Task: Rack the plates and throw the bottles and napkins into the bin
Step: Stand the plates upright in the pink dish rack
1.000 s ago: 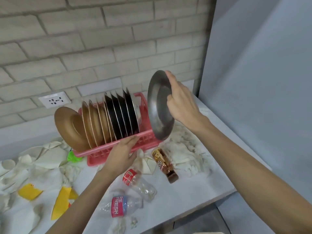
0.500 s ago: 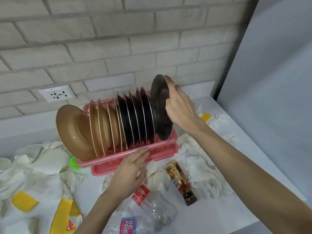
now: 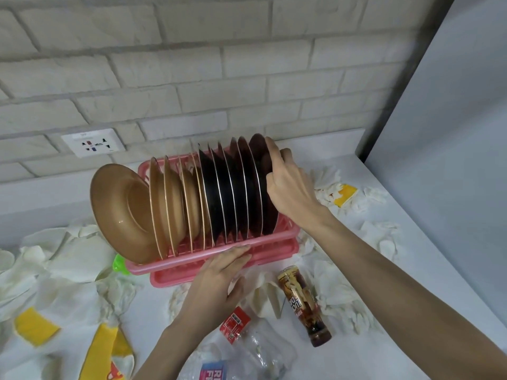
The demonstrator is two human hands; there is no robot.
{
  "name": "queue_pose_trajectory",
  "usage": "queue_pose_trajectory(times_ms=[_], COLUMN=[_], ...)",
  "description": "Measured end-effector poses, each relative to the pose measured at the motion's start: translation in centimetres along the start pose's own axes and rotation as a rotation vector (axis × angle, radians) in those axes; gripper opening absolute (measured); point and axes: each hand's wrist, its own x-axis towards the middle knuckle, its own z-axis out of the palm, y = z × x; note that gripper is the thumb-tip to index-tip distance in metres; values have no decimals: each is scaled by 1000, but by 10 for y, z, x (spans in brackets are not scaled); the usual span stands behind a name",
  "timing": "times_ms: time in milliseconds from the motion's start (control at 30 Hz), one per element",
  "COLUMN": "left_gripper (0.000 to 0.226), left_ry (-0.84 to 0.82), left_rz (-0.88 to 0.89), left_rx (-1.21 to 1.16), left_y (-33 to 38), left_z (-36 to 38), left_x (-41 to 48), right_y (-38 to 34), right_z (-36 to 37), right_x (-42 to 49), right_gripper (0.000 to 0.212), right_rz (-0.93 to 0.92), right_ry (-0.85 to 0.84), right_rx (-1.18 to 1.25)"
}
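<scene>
A pink dish rack (image 3: 274,244) on the white counter holds several brown plates (image 3: 170,204) at its left and several black plates (image 3: 233,196) at its right, all on edge. My right hand (image 3: 288,187) grips the top rim of the rightmost black plate (image 3: 256,149), which stands in the rack's right end slot. With straight fingers, my left hand (image 3: 216,283) presses on the rack's front rail. A brown bottle (image 3: 301,300) lies in front of the rack. Two crushed clear bottles lie near my left forearm, one with a red label (image 3: 236,325), one with a blue and pink label (image 3: 214,371).
Crumpled white napkins (image 3: 337,297) and yellow wrappers (image 3: 35,326) litter the counter on both sides of the rack. A green piece (image 3: 119,264) pokes out under the rack's left corner. A brick wall with a socket (image 3: 93,142) stands behind; a grey panel rises at right.
My right hand carried the black plate from the air at the rack's right down into the end slot. The left hand stayed on the front rail. The camera moved closer.
</scene>
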Motion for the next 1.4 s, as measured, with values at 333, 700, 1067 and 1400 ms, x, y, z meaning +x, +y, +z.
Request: queue_pose_trajectory(times_ms=[333, 700, 1067, 1400], left_gripper=[41, 40, 35, 28], left_ry=[45, 17, 33, 238], left_rz=[-49, -88, -133, -284], left_rx=[-101, -125, -196, -348], left_y=[4, 10, 21, 41], left_z=[3, -3, -18, -42], left_x=[4, 8, -6, -58], right_y=[-2, -5, 0, -25], right_z=[1, 10, 4, -17], right_x=[-3, -10, -17, -78], right_gripper=[57, 61, 59, 50], right_rz=[-38, -95, -63, -212], right_ry=[15, 5, -12, 76], right_rx=[35, 104, 211, 285])
